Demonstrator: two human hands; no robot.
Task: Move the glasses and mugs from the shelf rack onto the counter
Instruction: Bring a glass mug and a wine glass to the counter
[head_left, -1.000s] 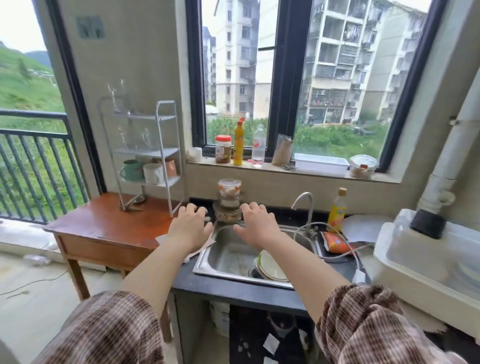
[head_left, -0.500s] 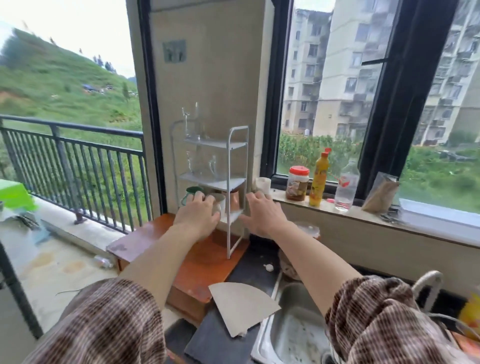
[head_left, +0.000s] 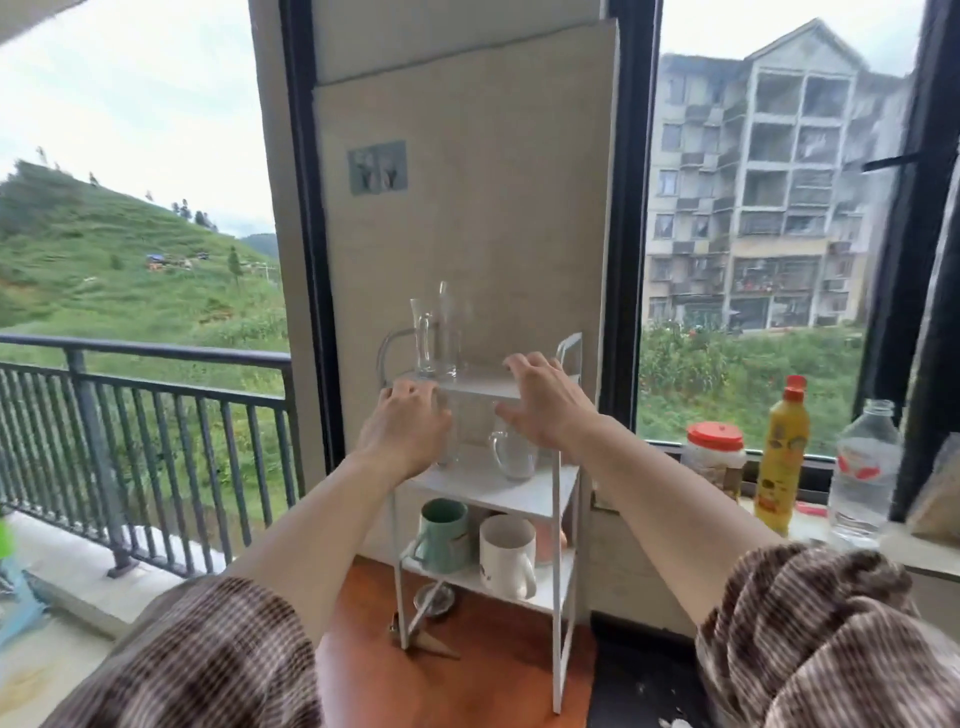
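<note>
Head view: the step in hand looks like the first reach toward the shelf rack (head_left: 566, 483), with nothing yet lifted. Two tall glasses (head_left: 436, 338) stand on the top shelf. On the middle shelf sits a clear glass mug (head_left: 514, 452), and another glass is partly hidden behind the left hand (head_left: 402, 434). On the bottom shelf stand a green mug (head_left: 444, 527) and a white mug (head_left: 508, 556), with something pinkish behind them that I cannot make out. The rack stands on a reddish wooden table (head_left: 467, 680); the dark counter (head_left: 639, 686) lies just to its right.

Both arms stretch forward, palms facing away. The left hand hovers before the middle shelf, fingers loosely curled and empty. The right hand (head_left: 545, 402) is at the top shelf's front edge, fingers spread wide, holding nothing.

The next move probably calls for each hand to close around a glass, lift it clear of the shelf, and carry it rightward to the counter. The glasses are thin and close together, so a careful grip matters.
</note>
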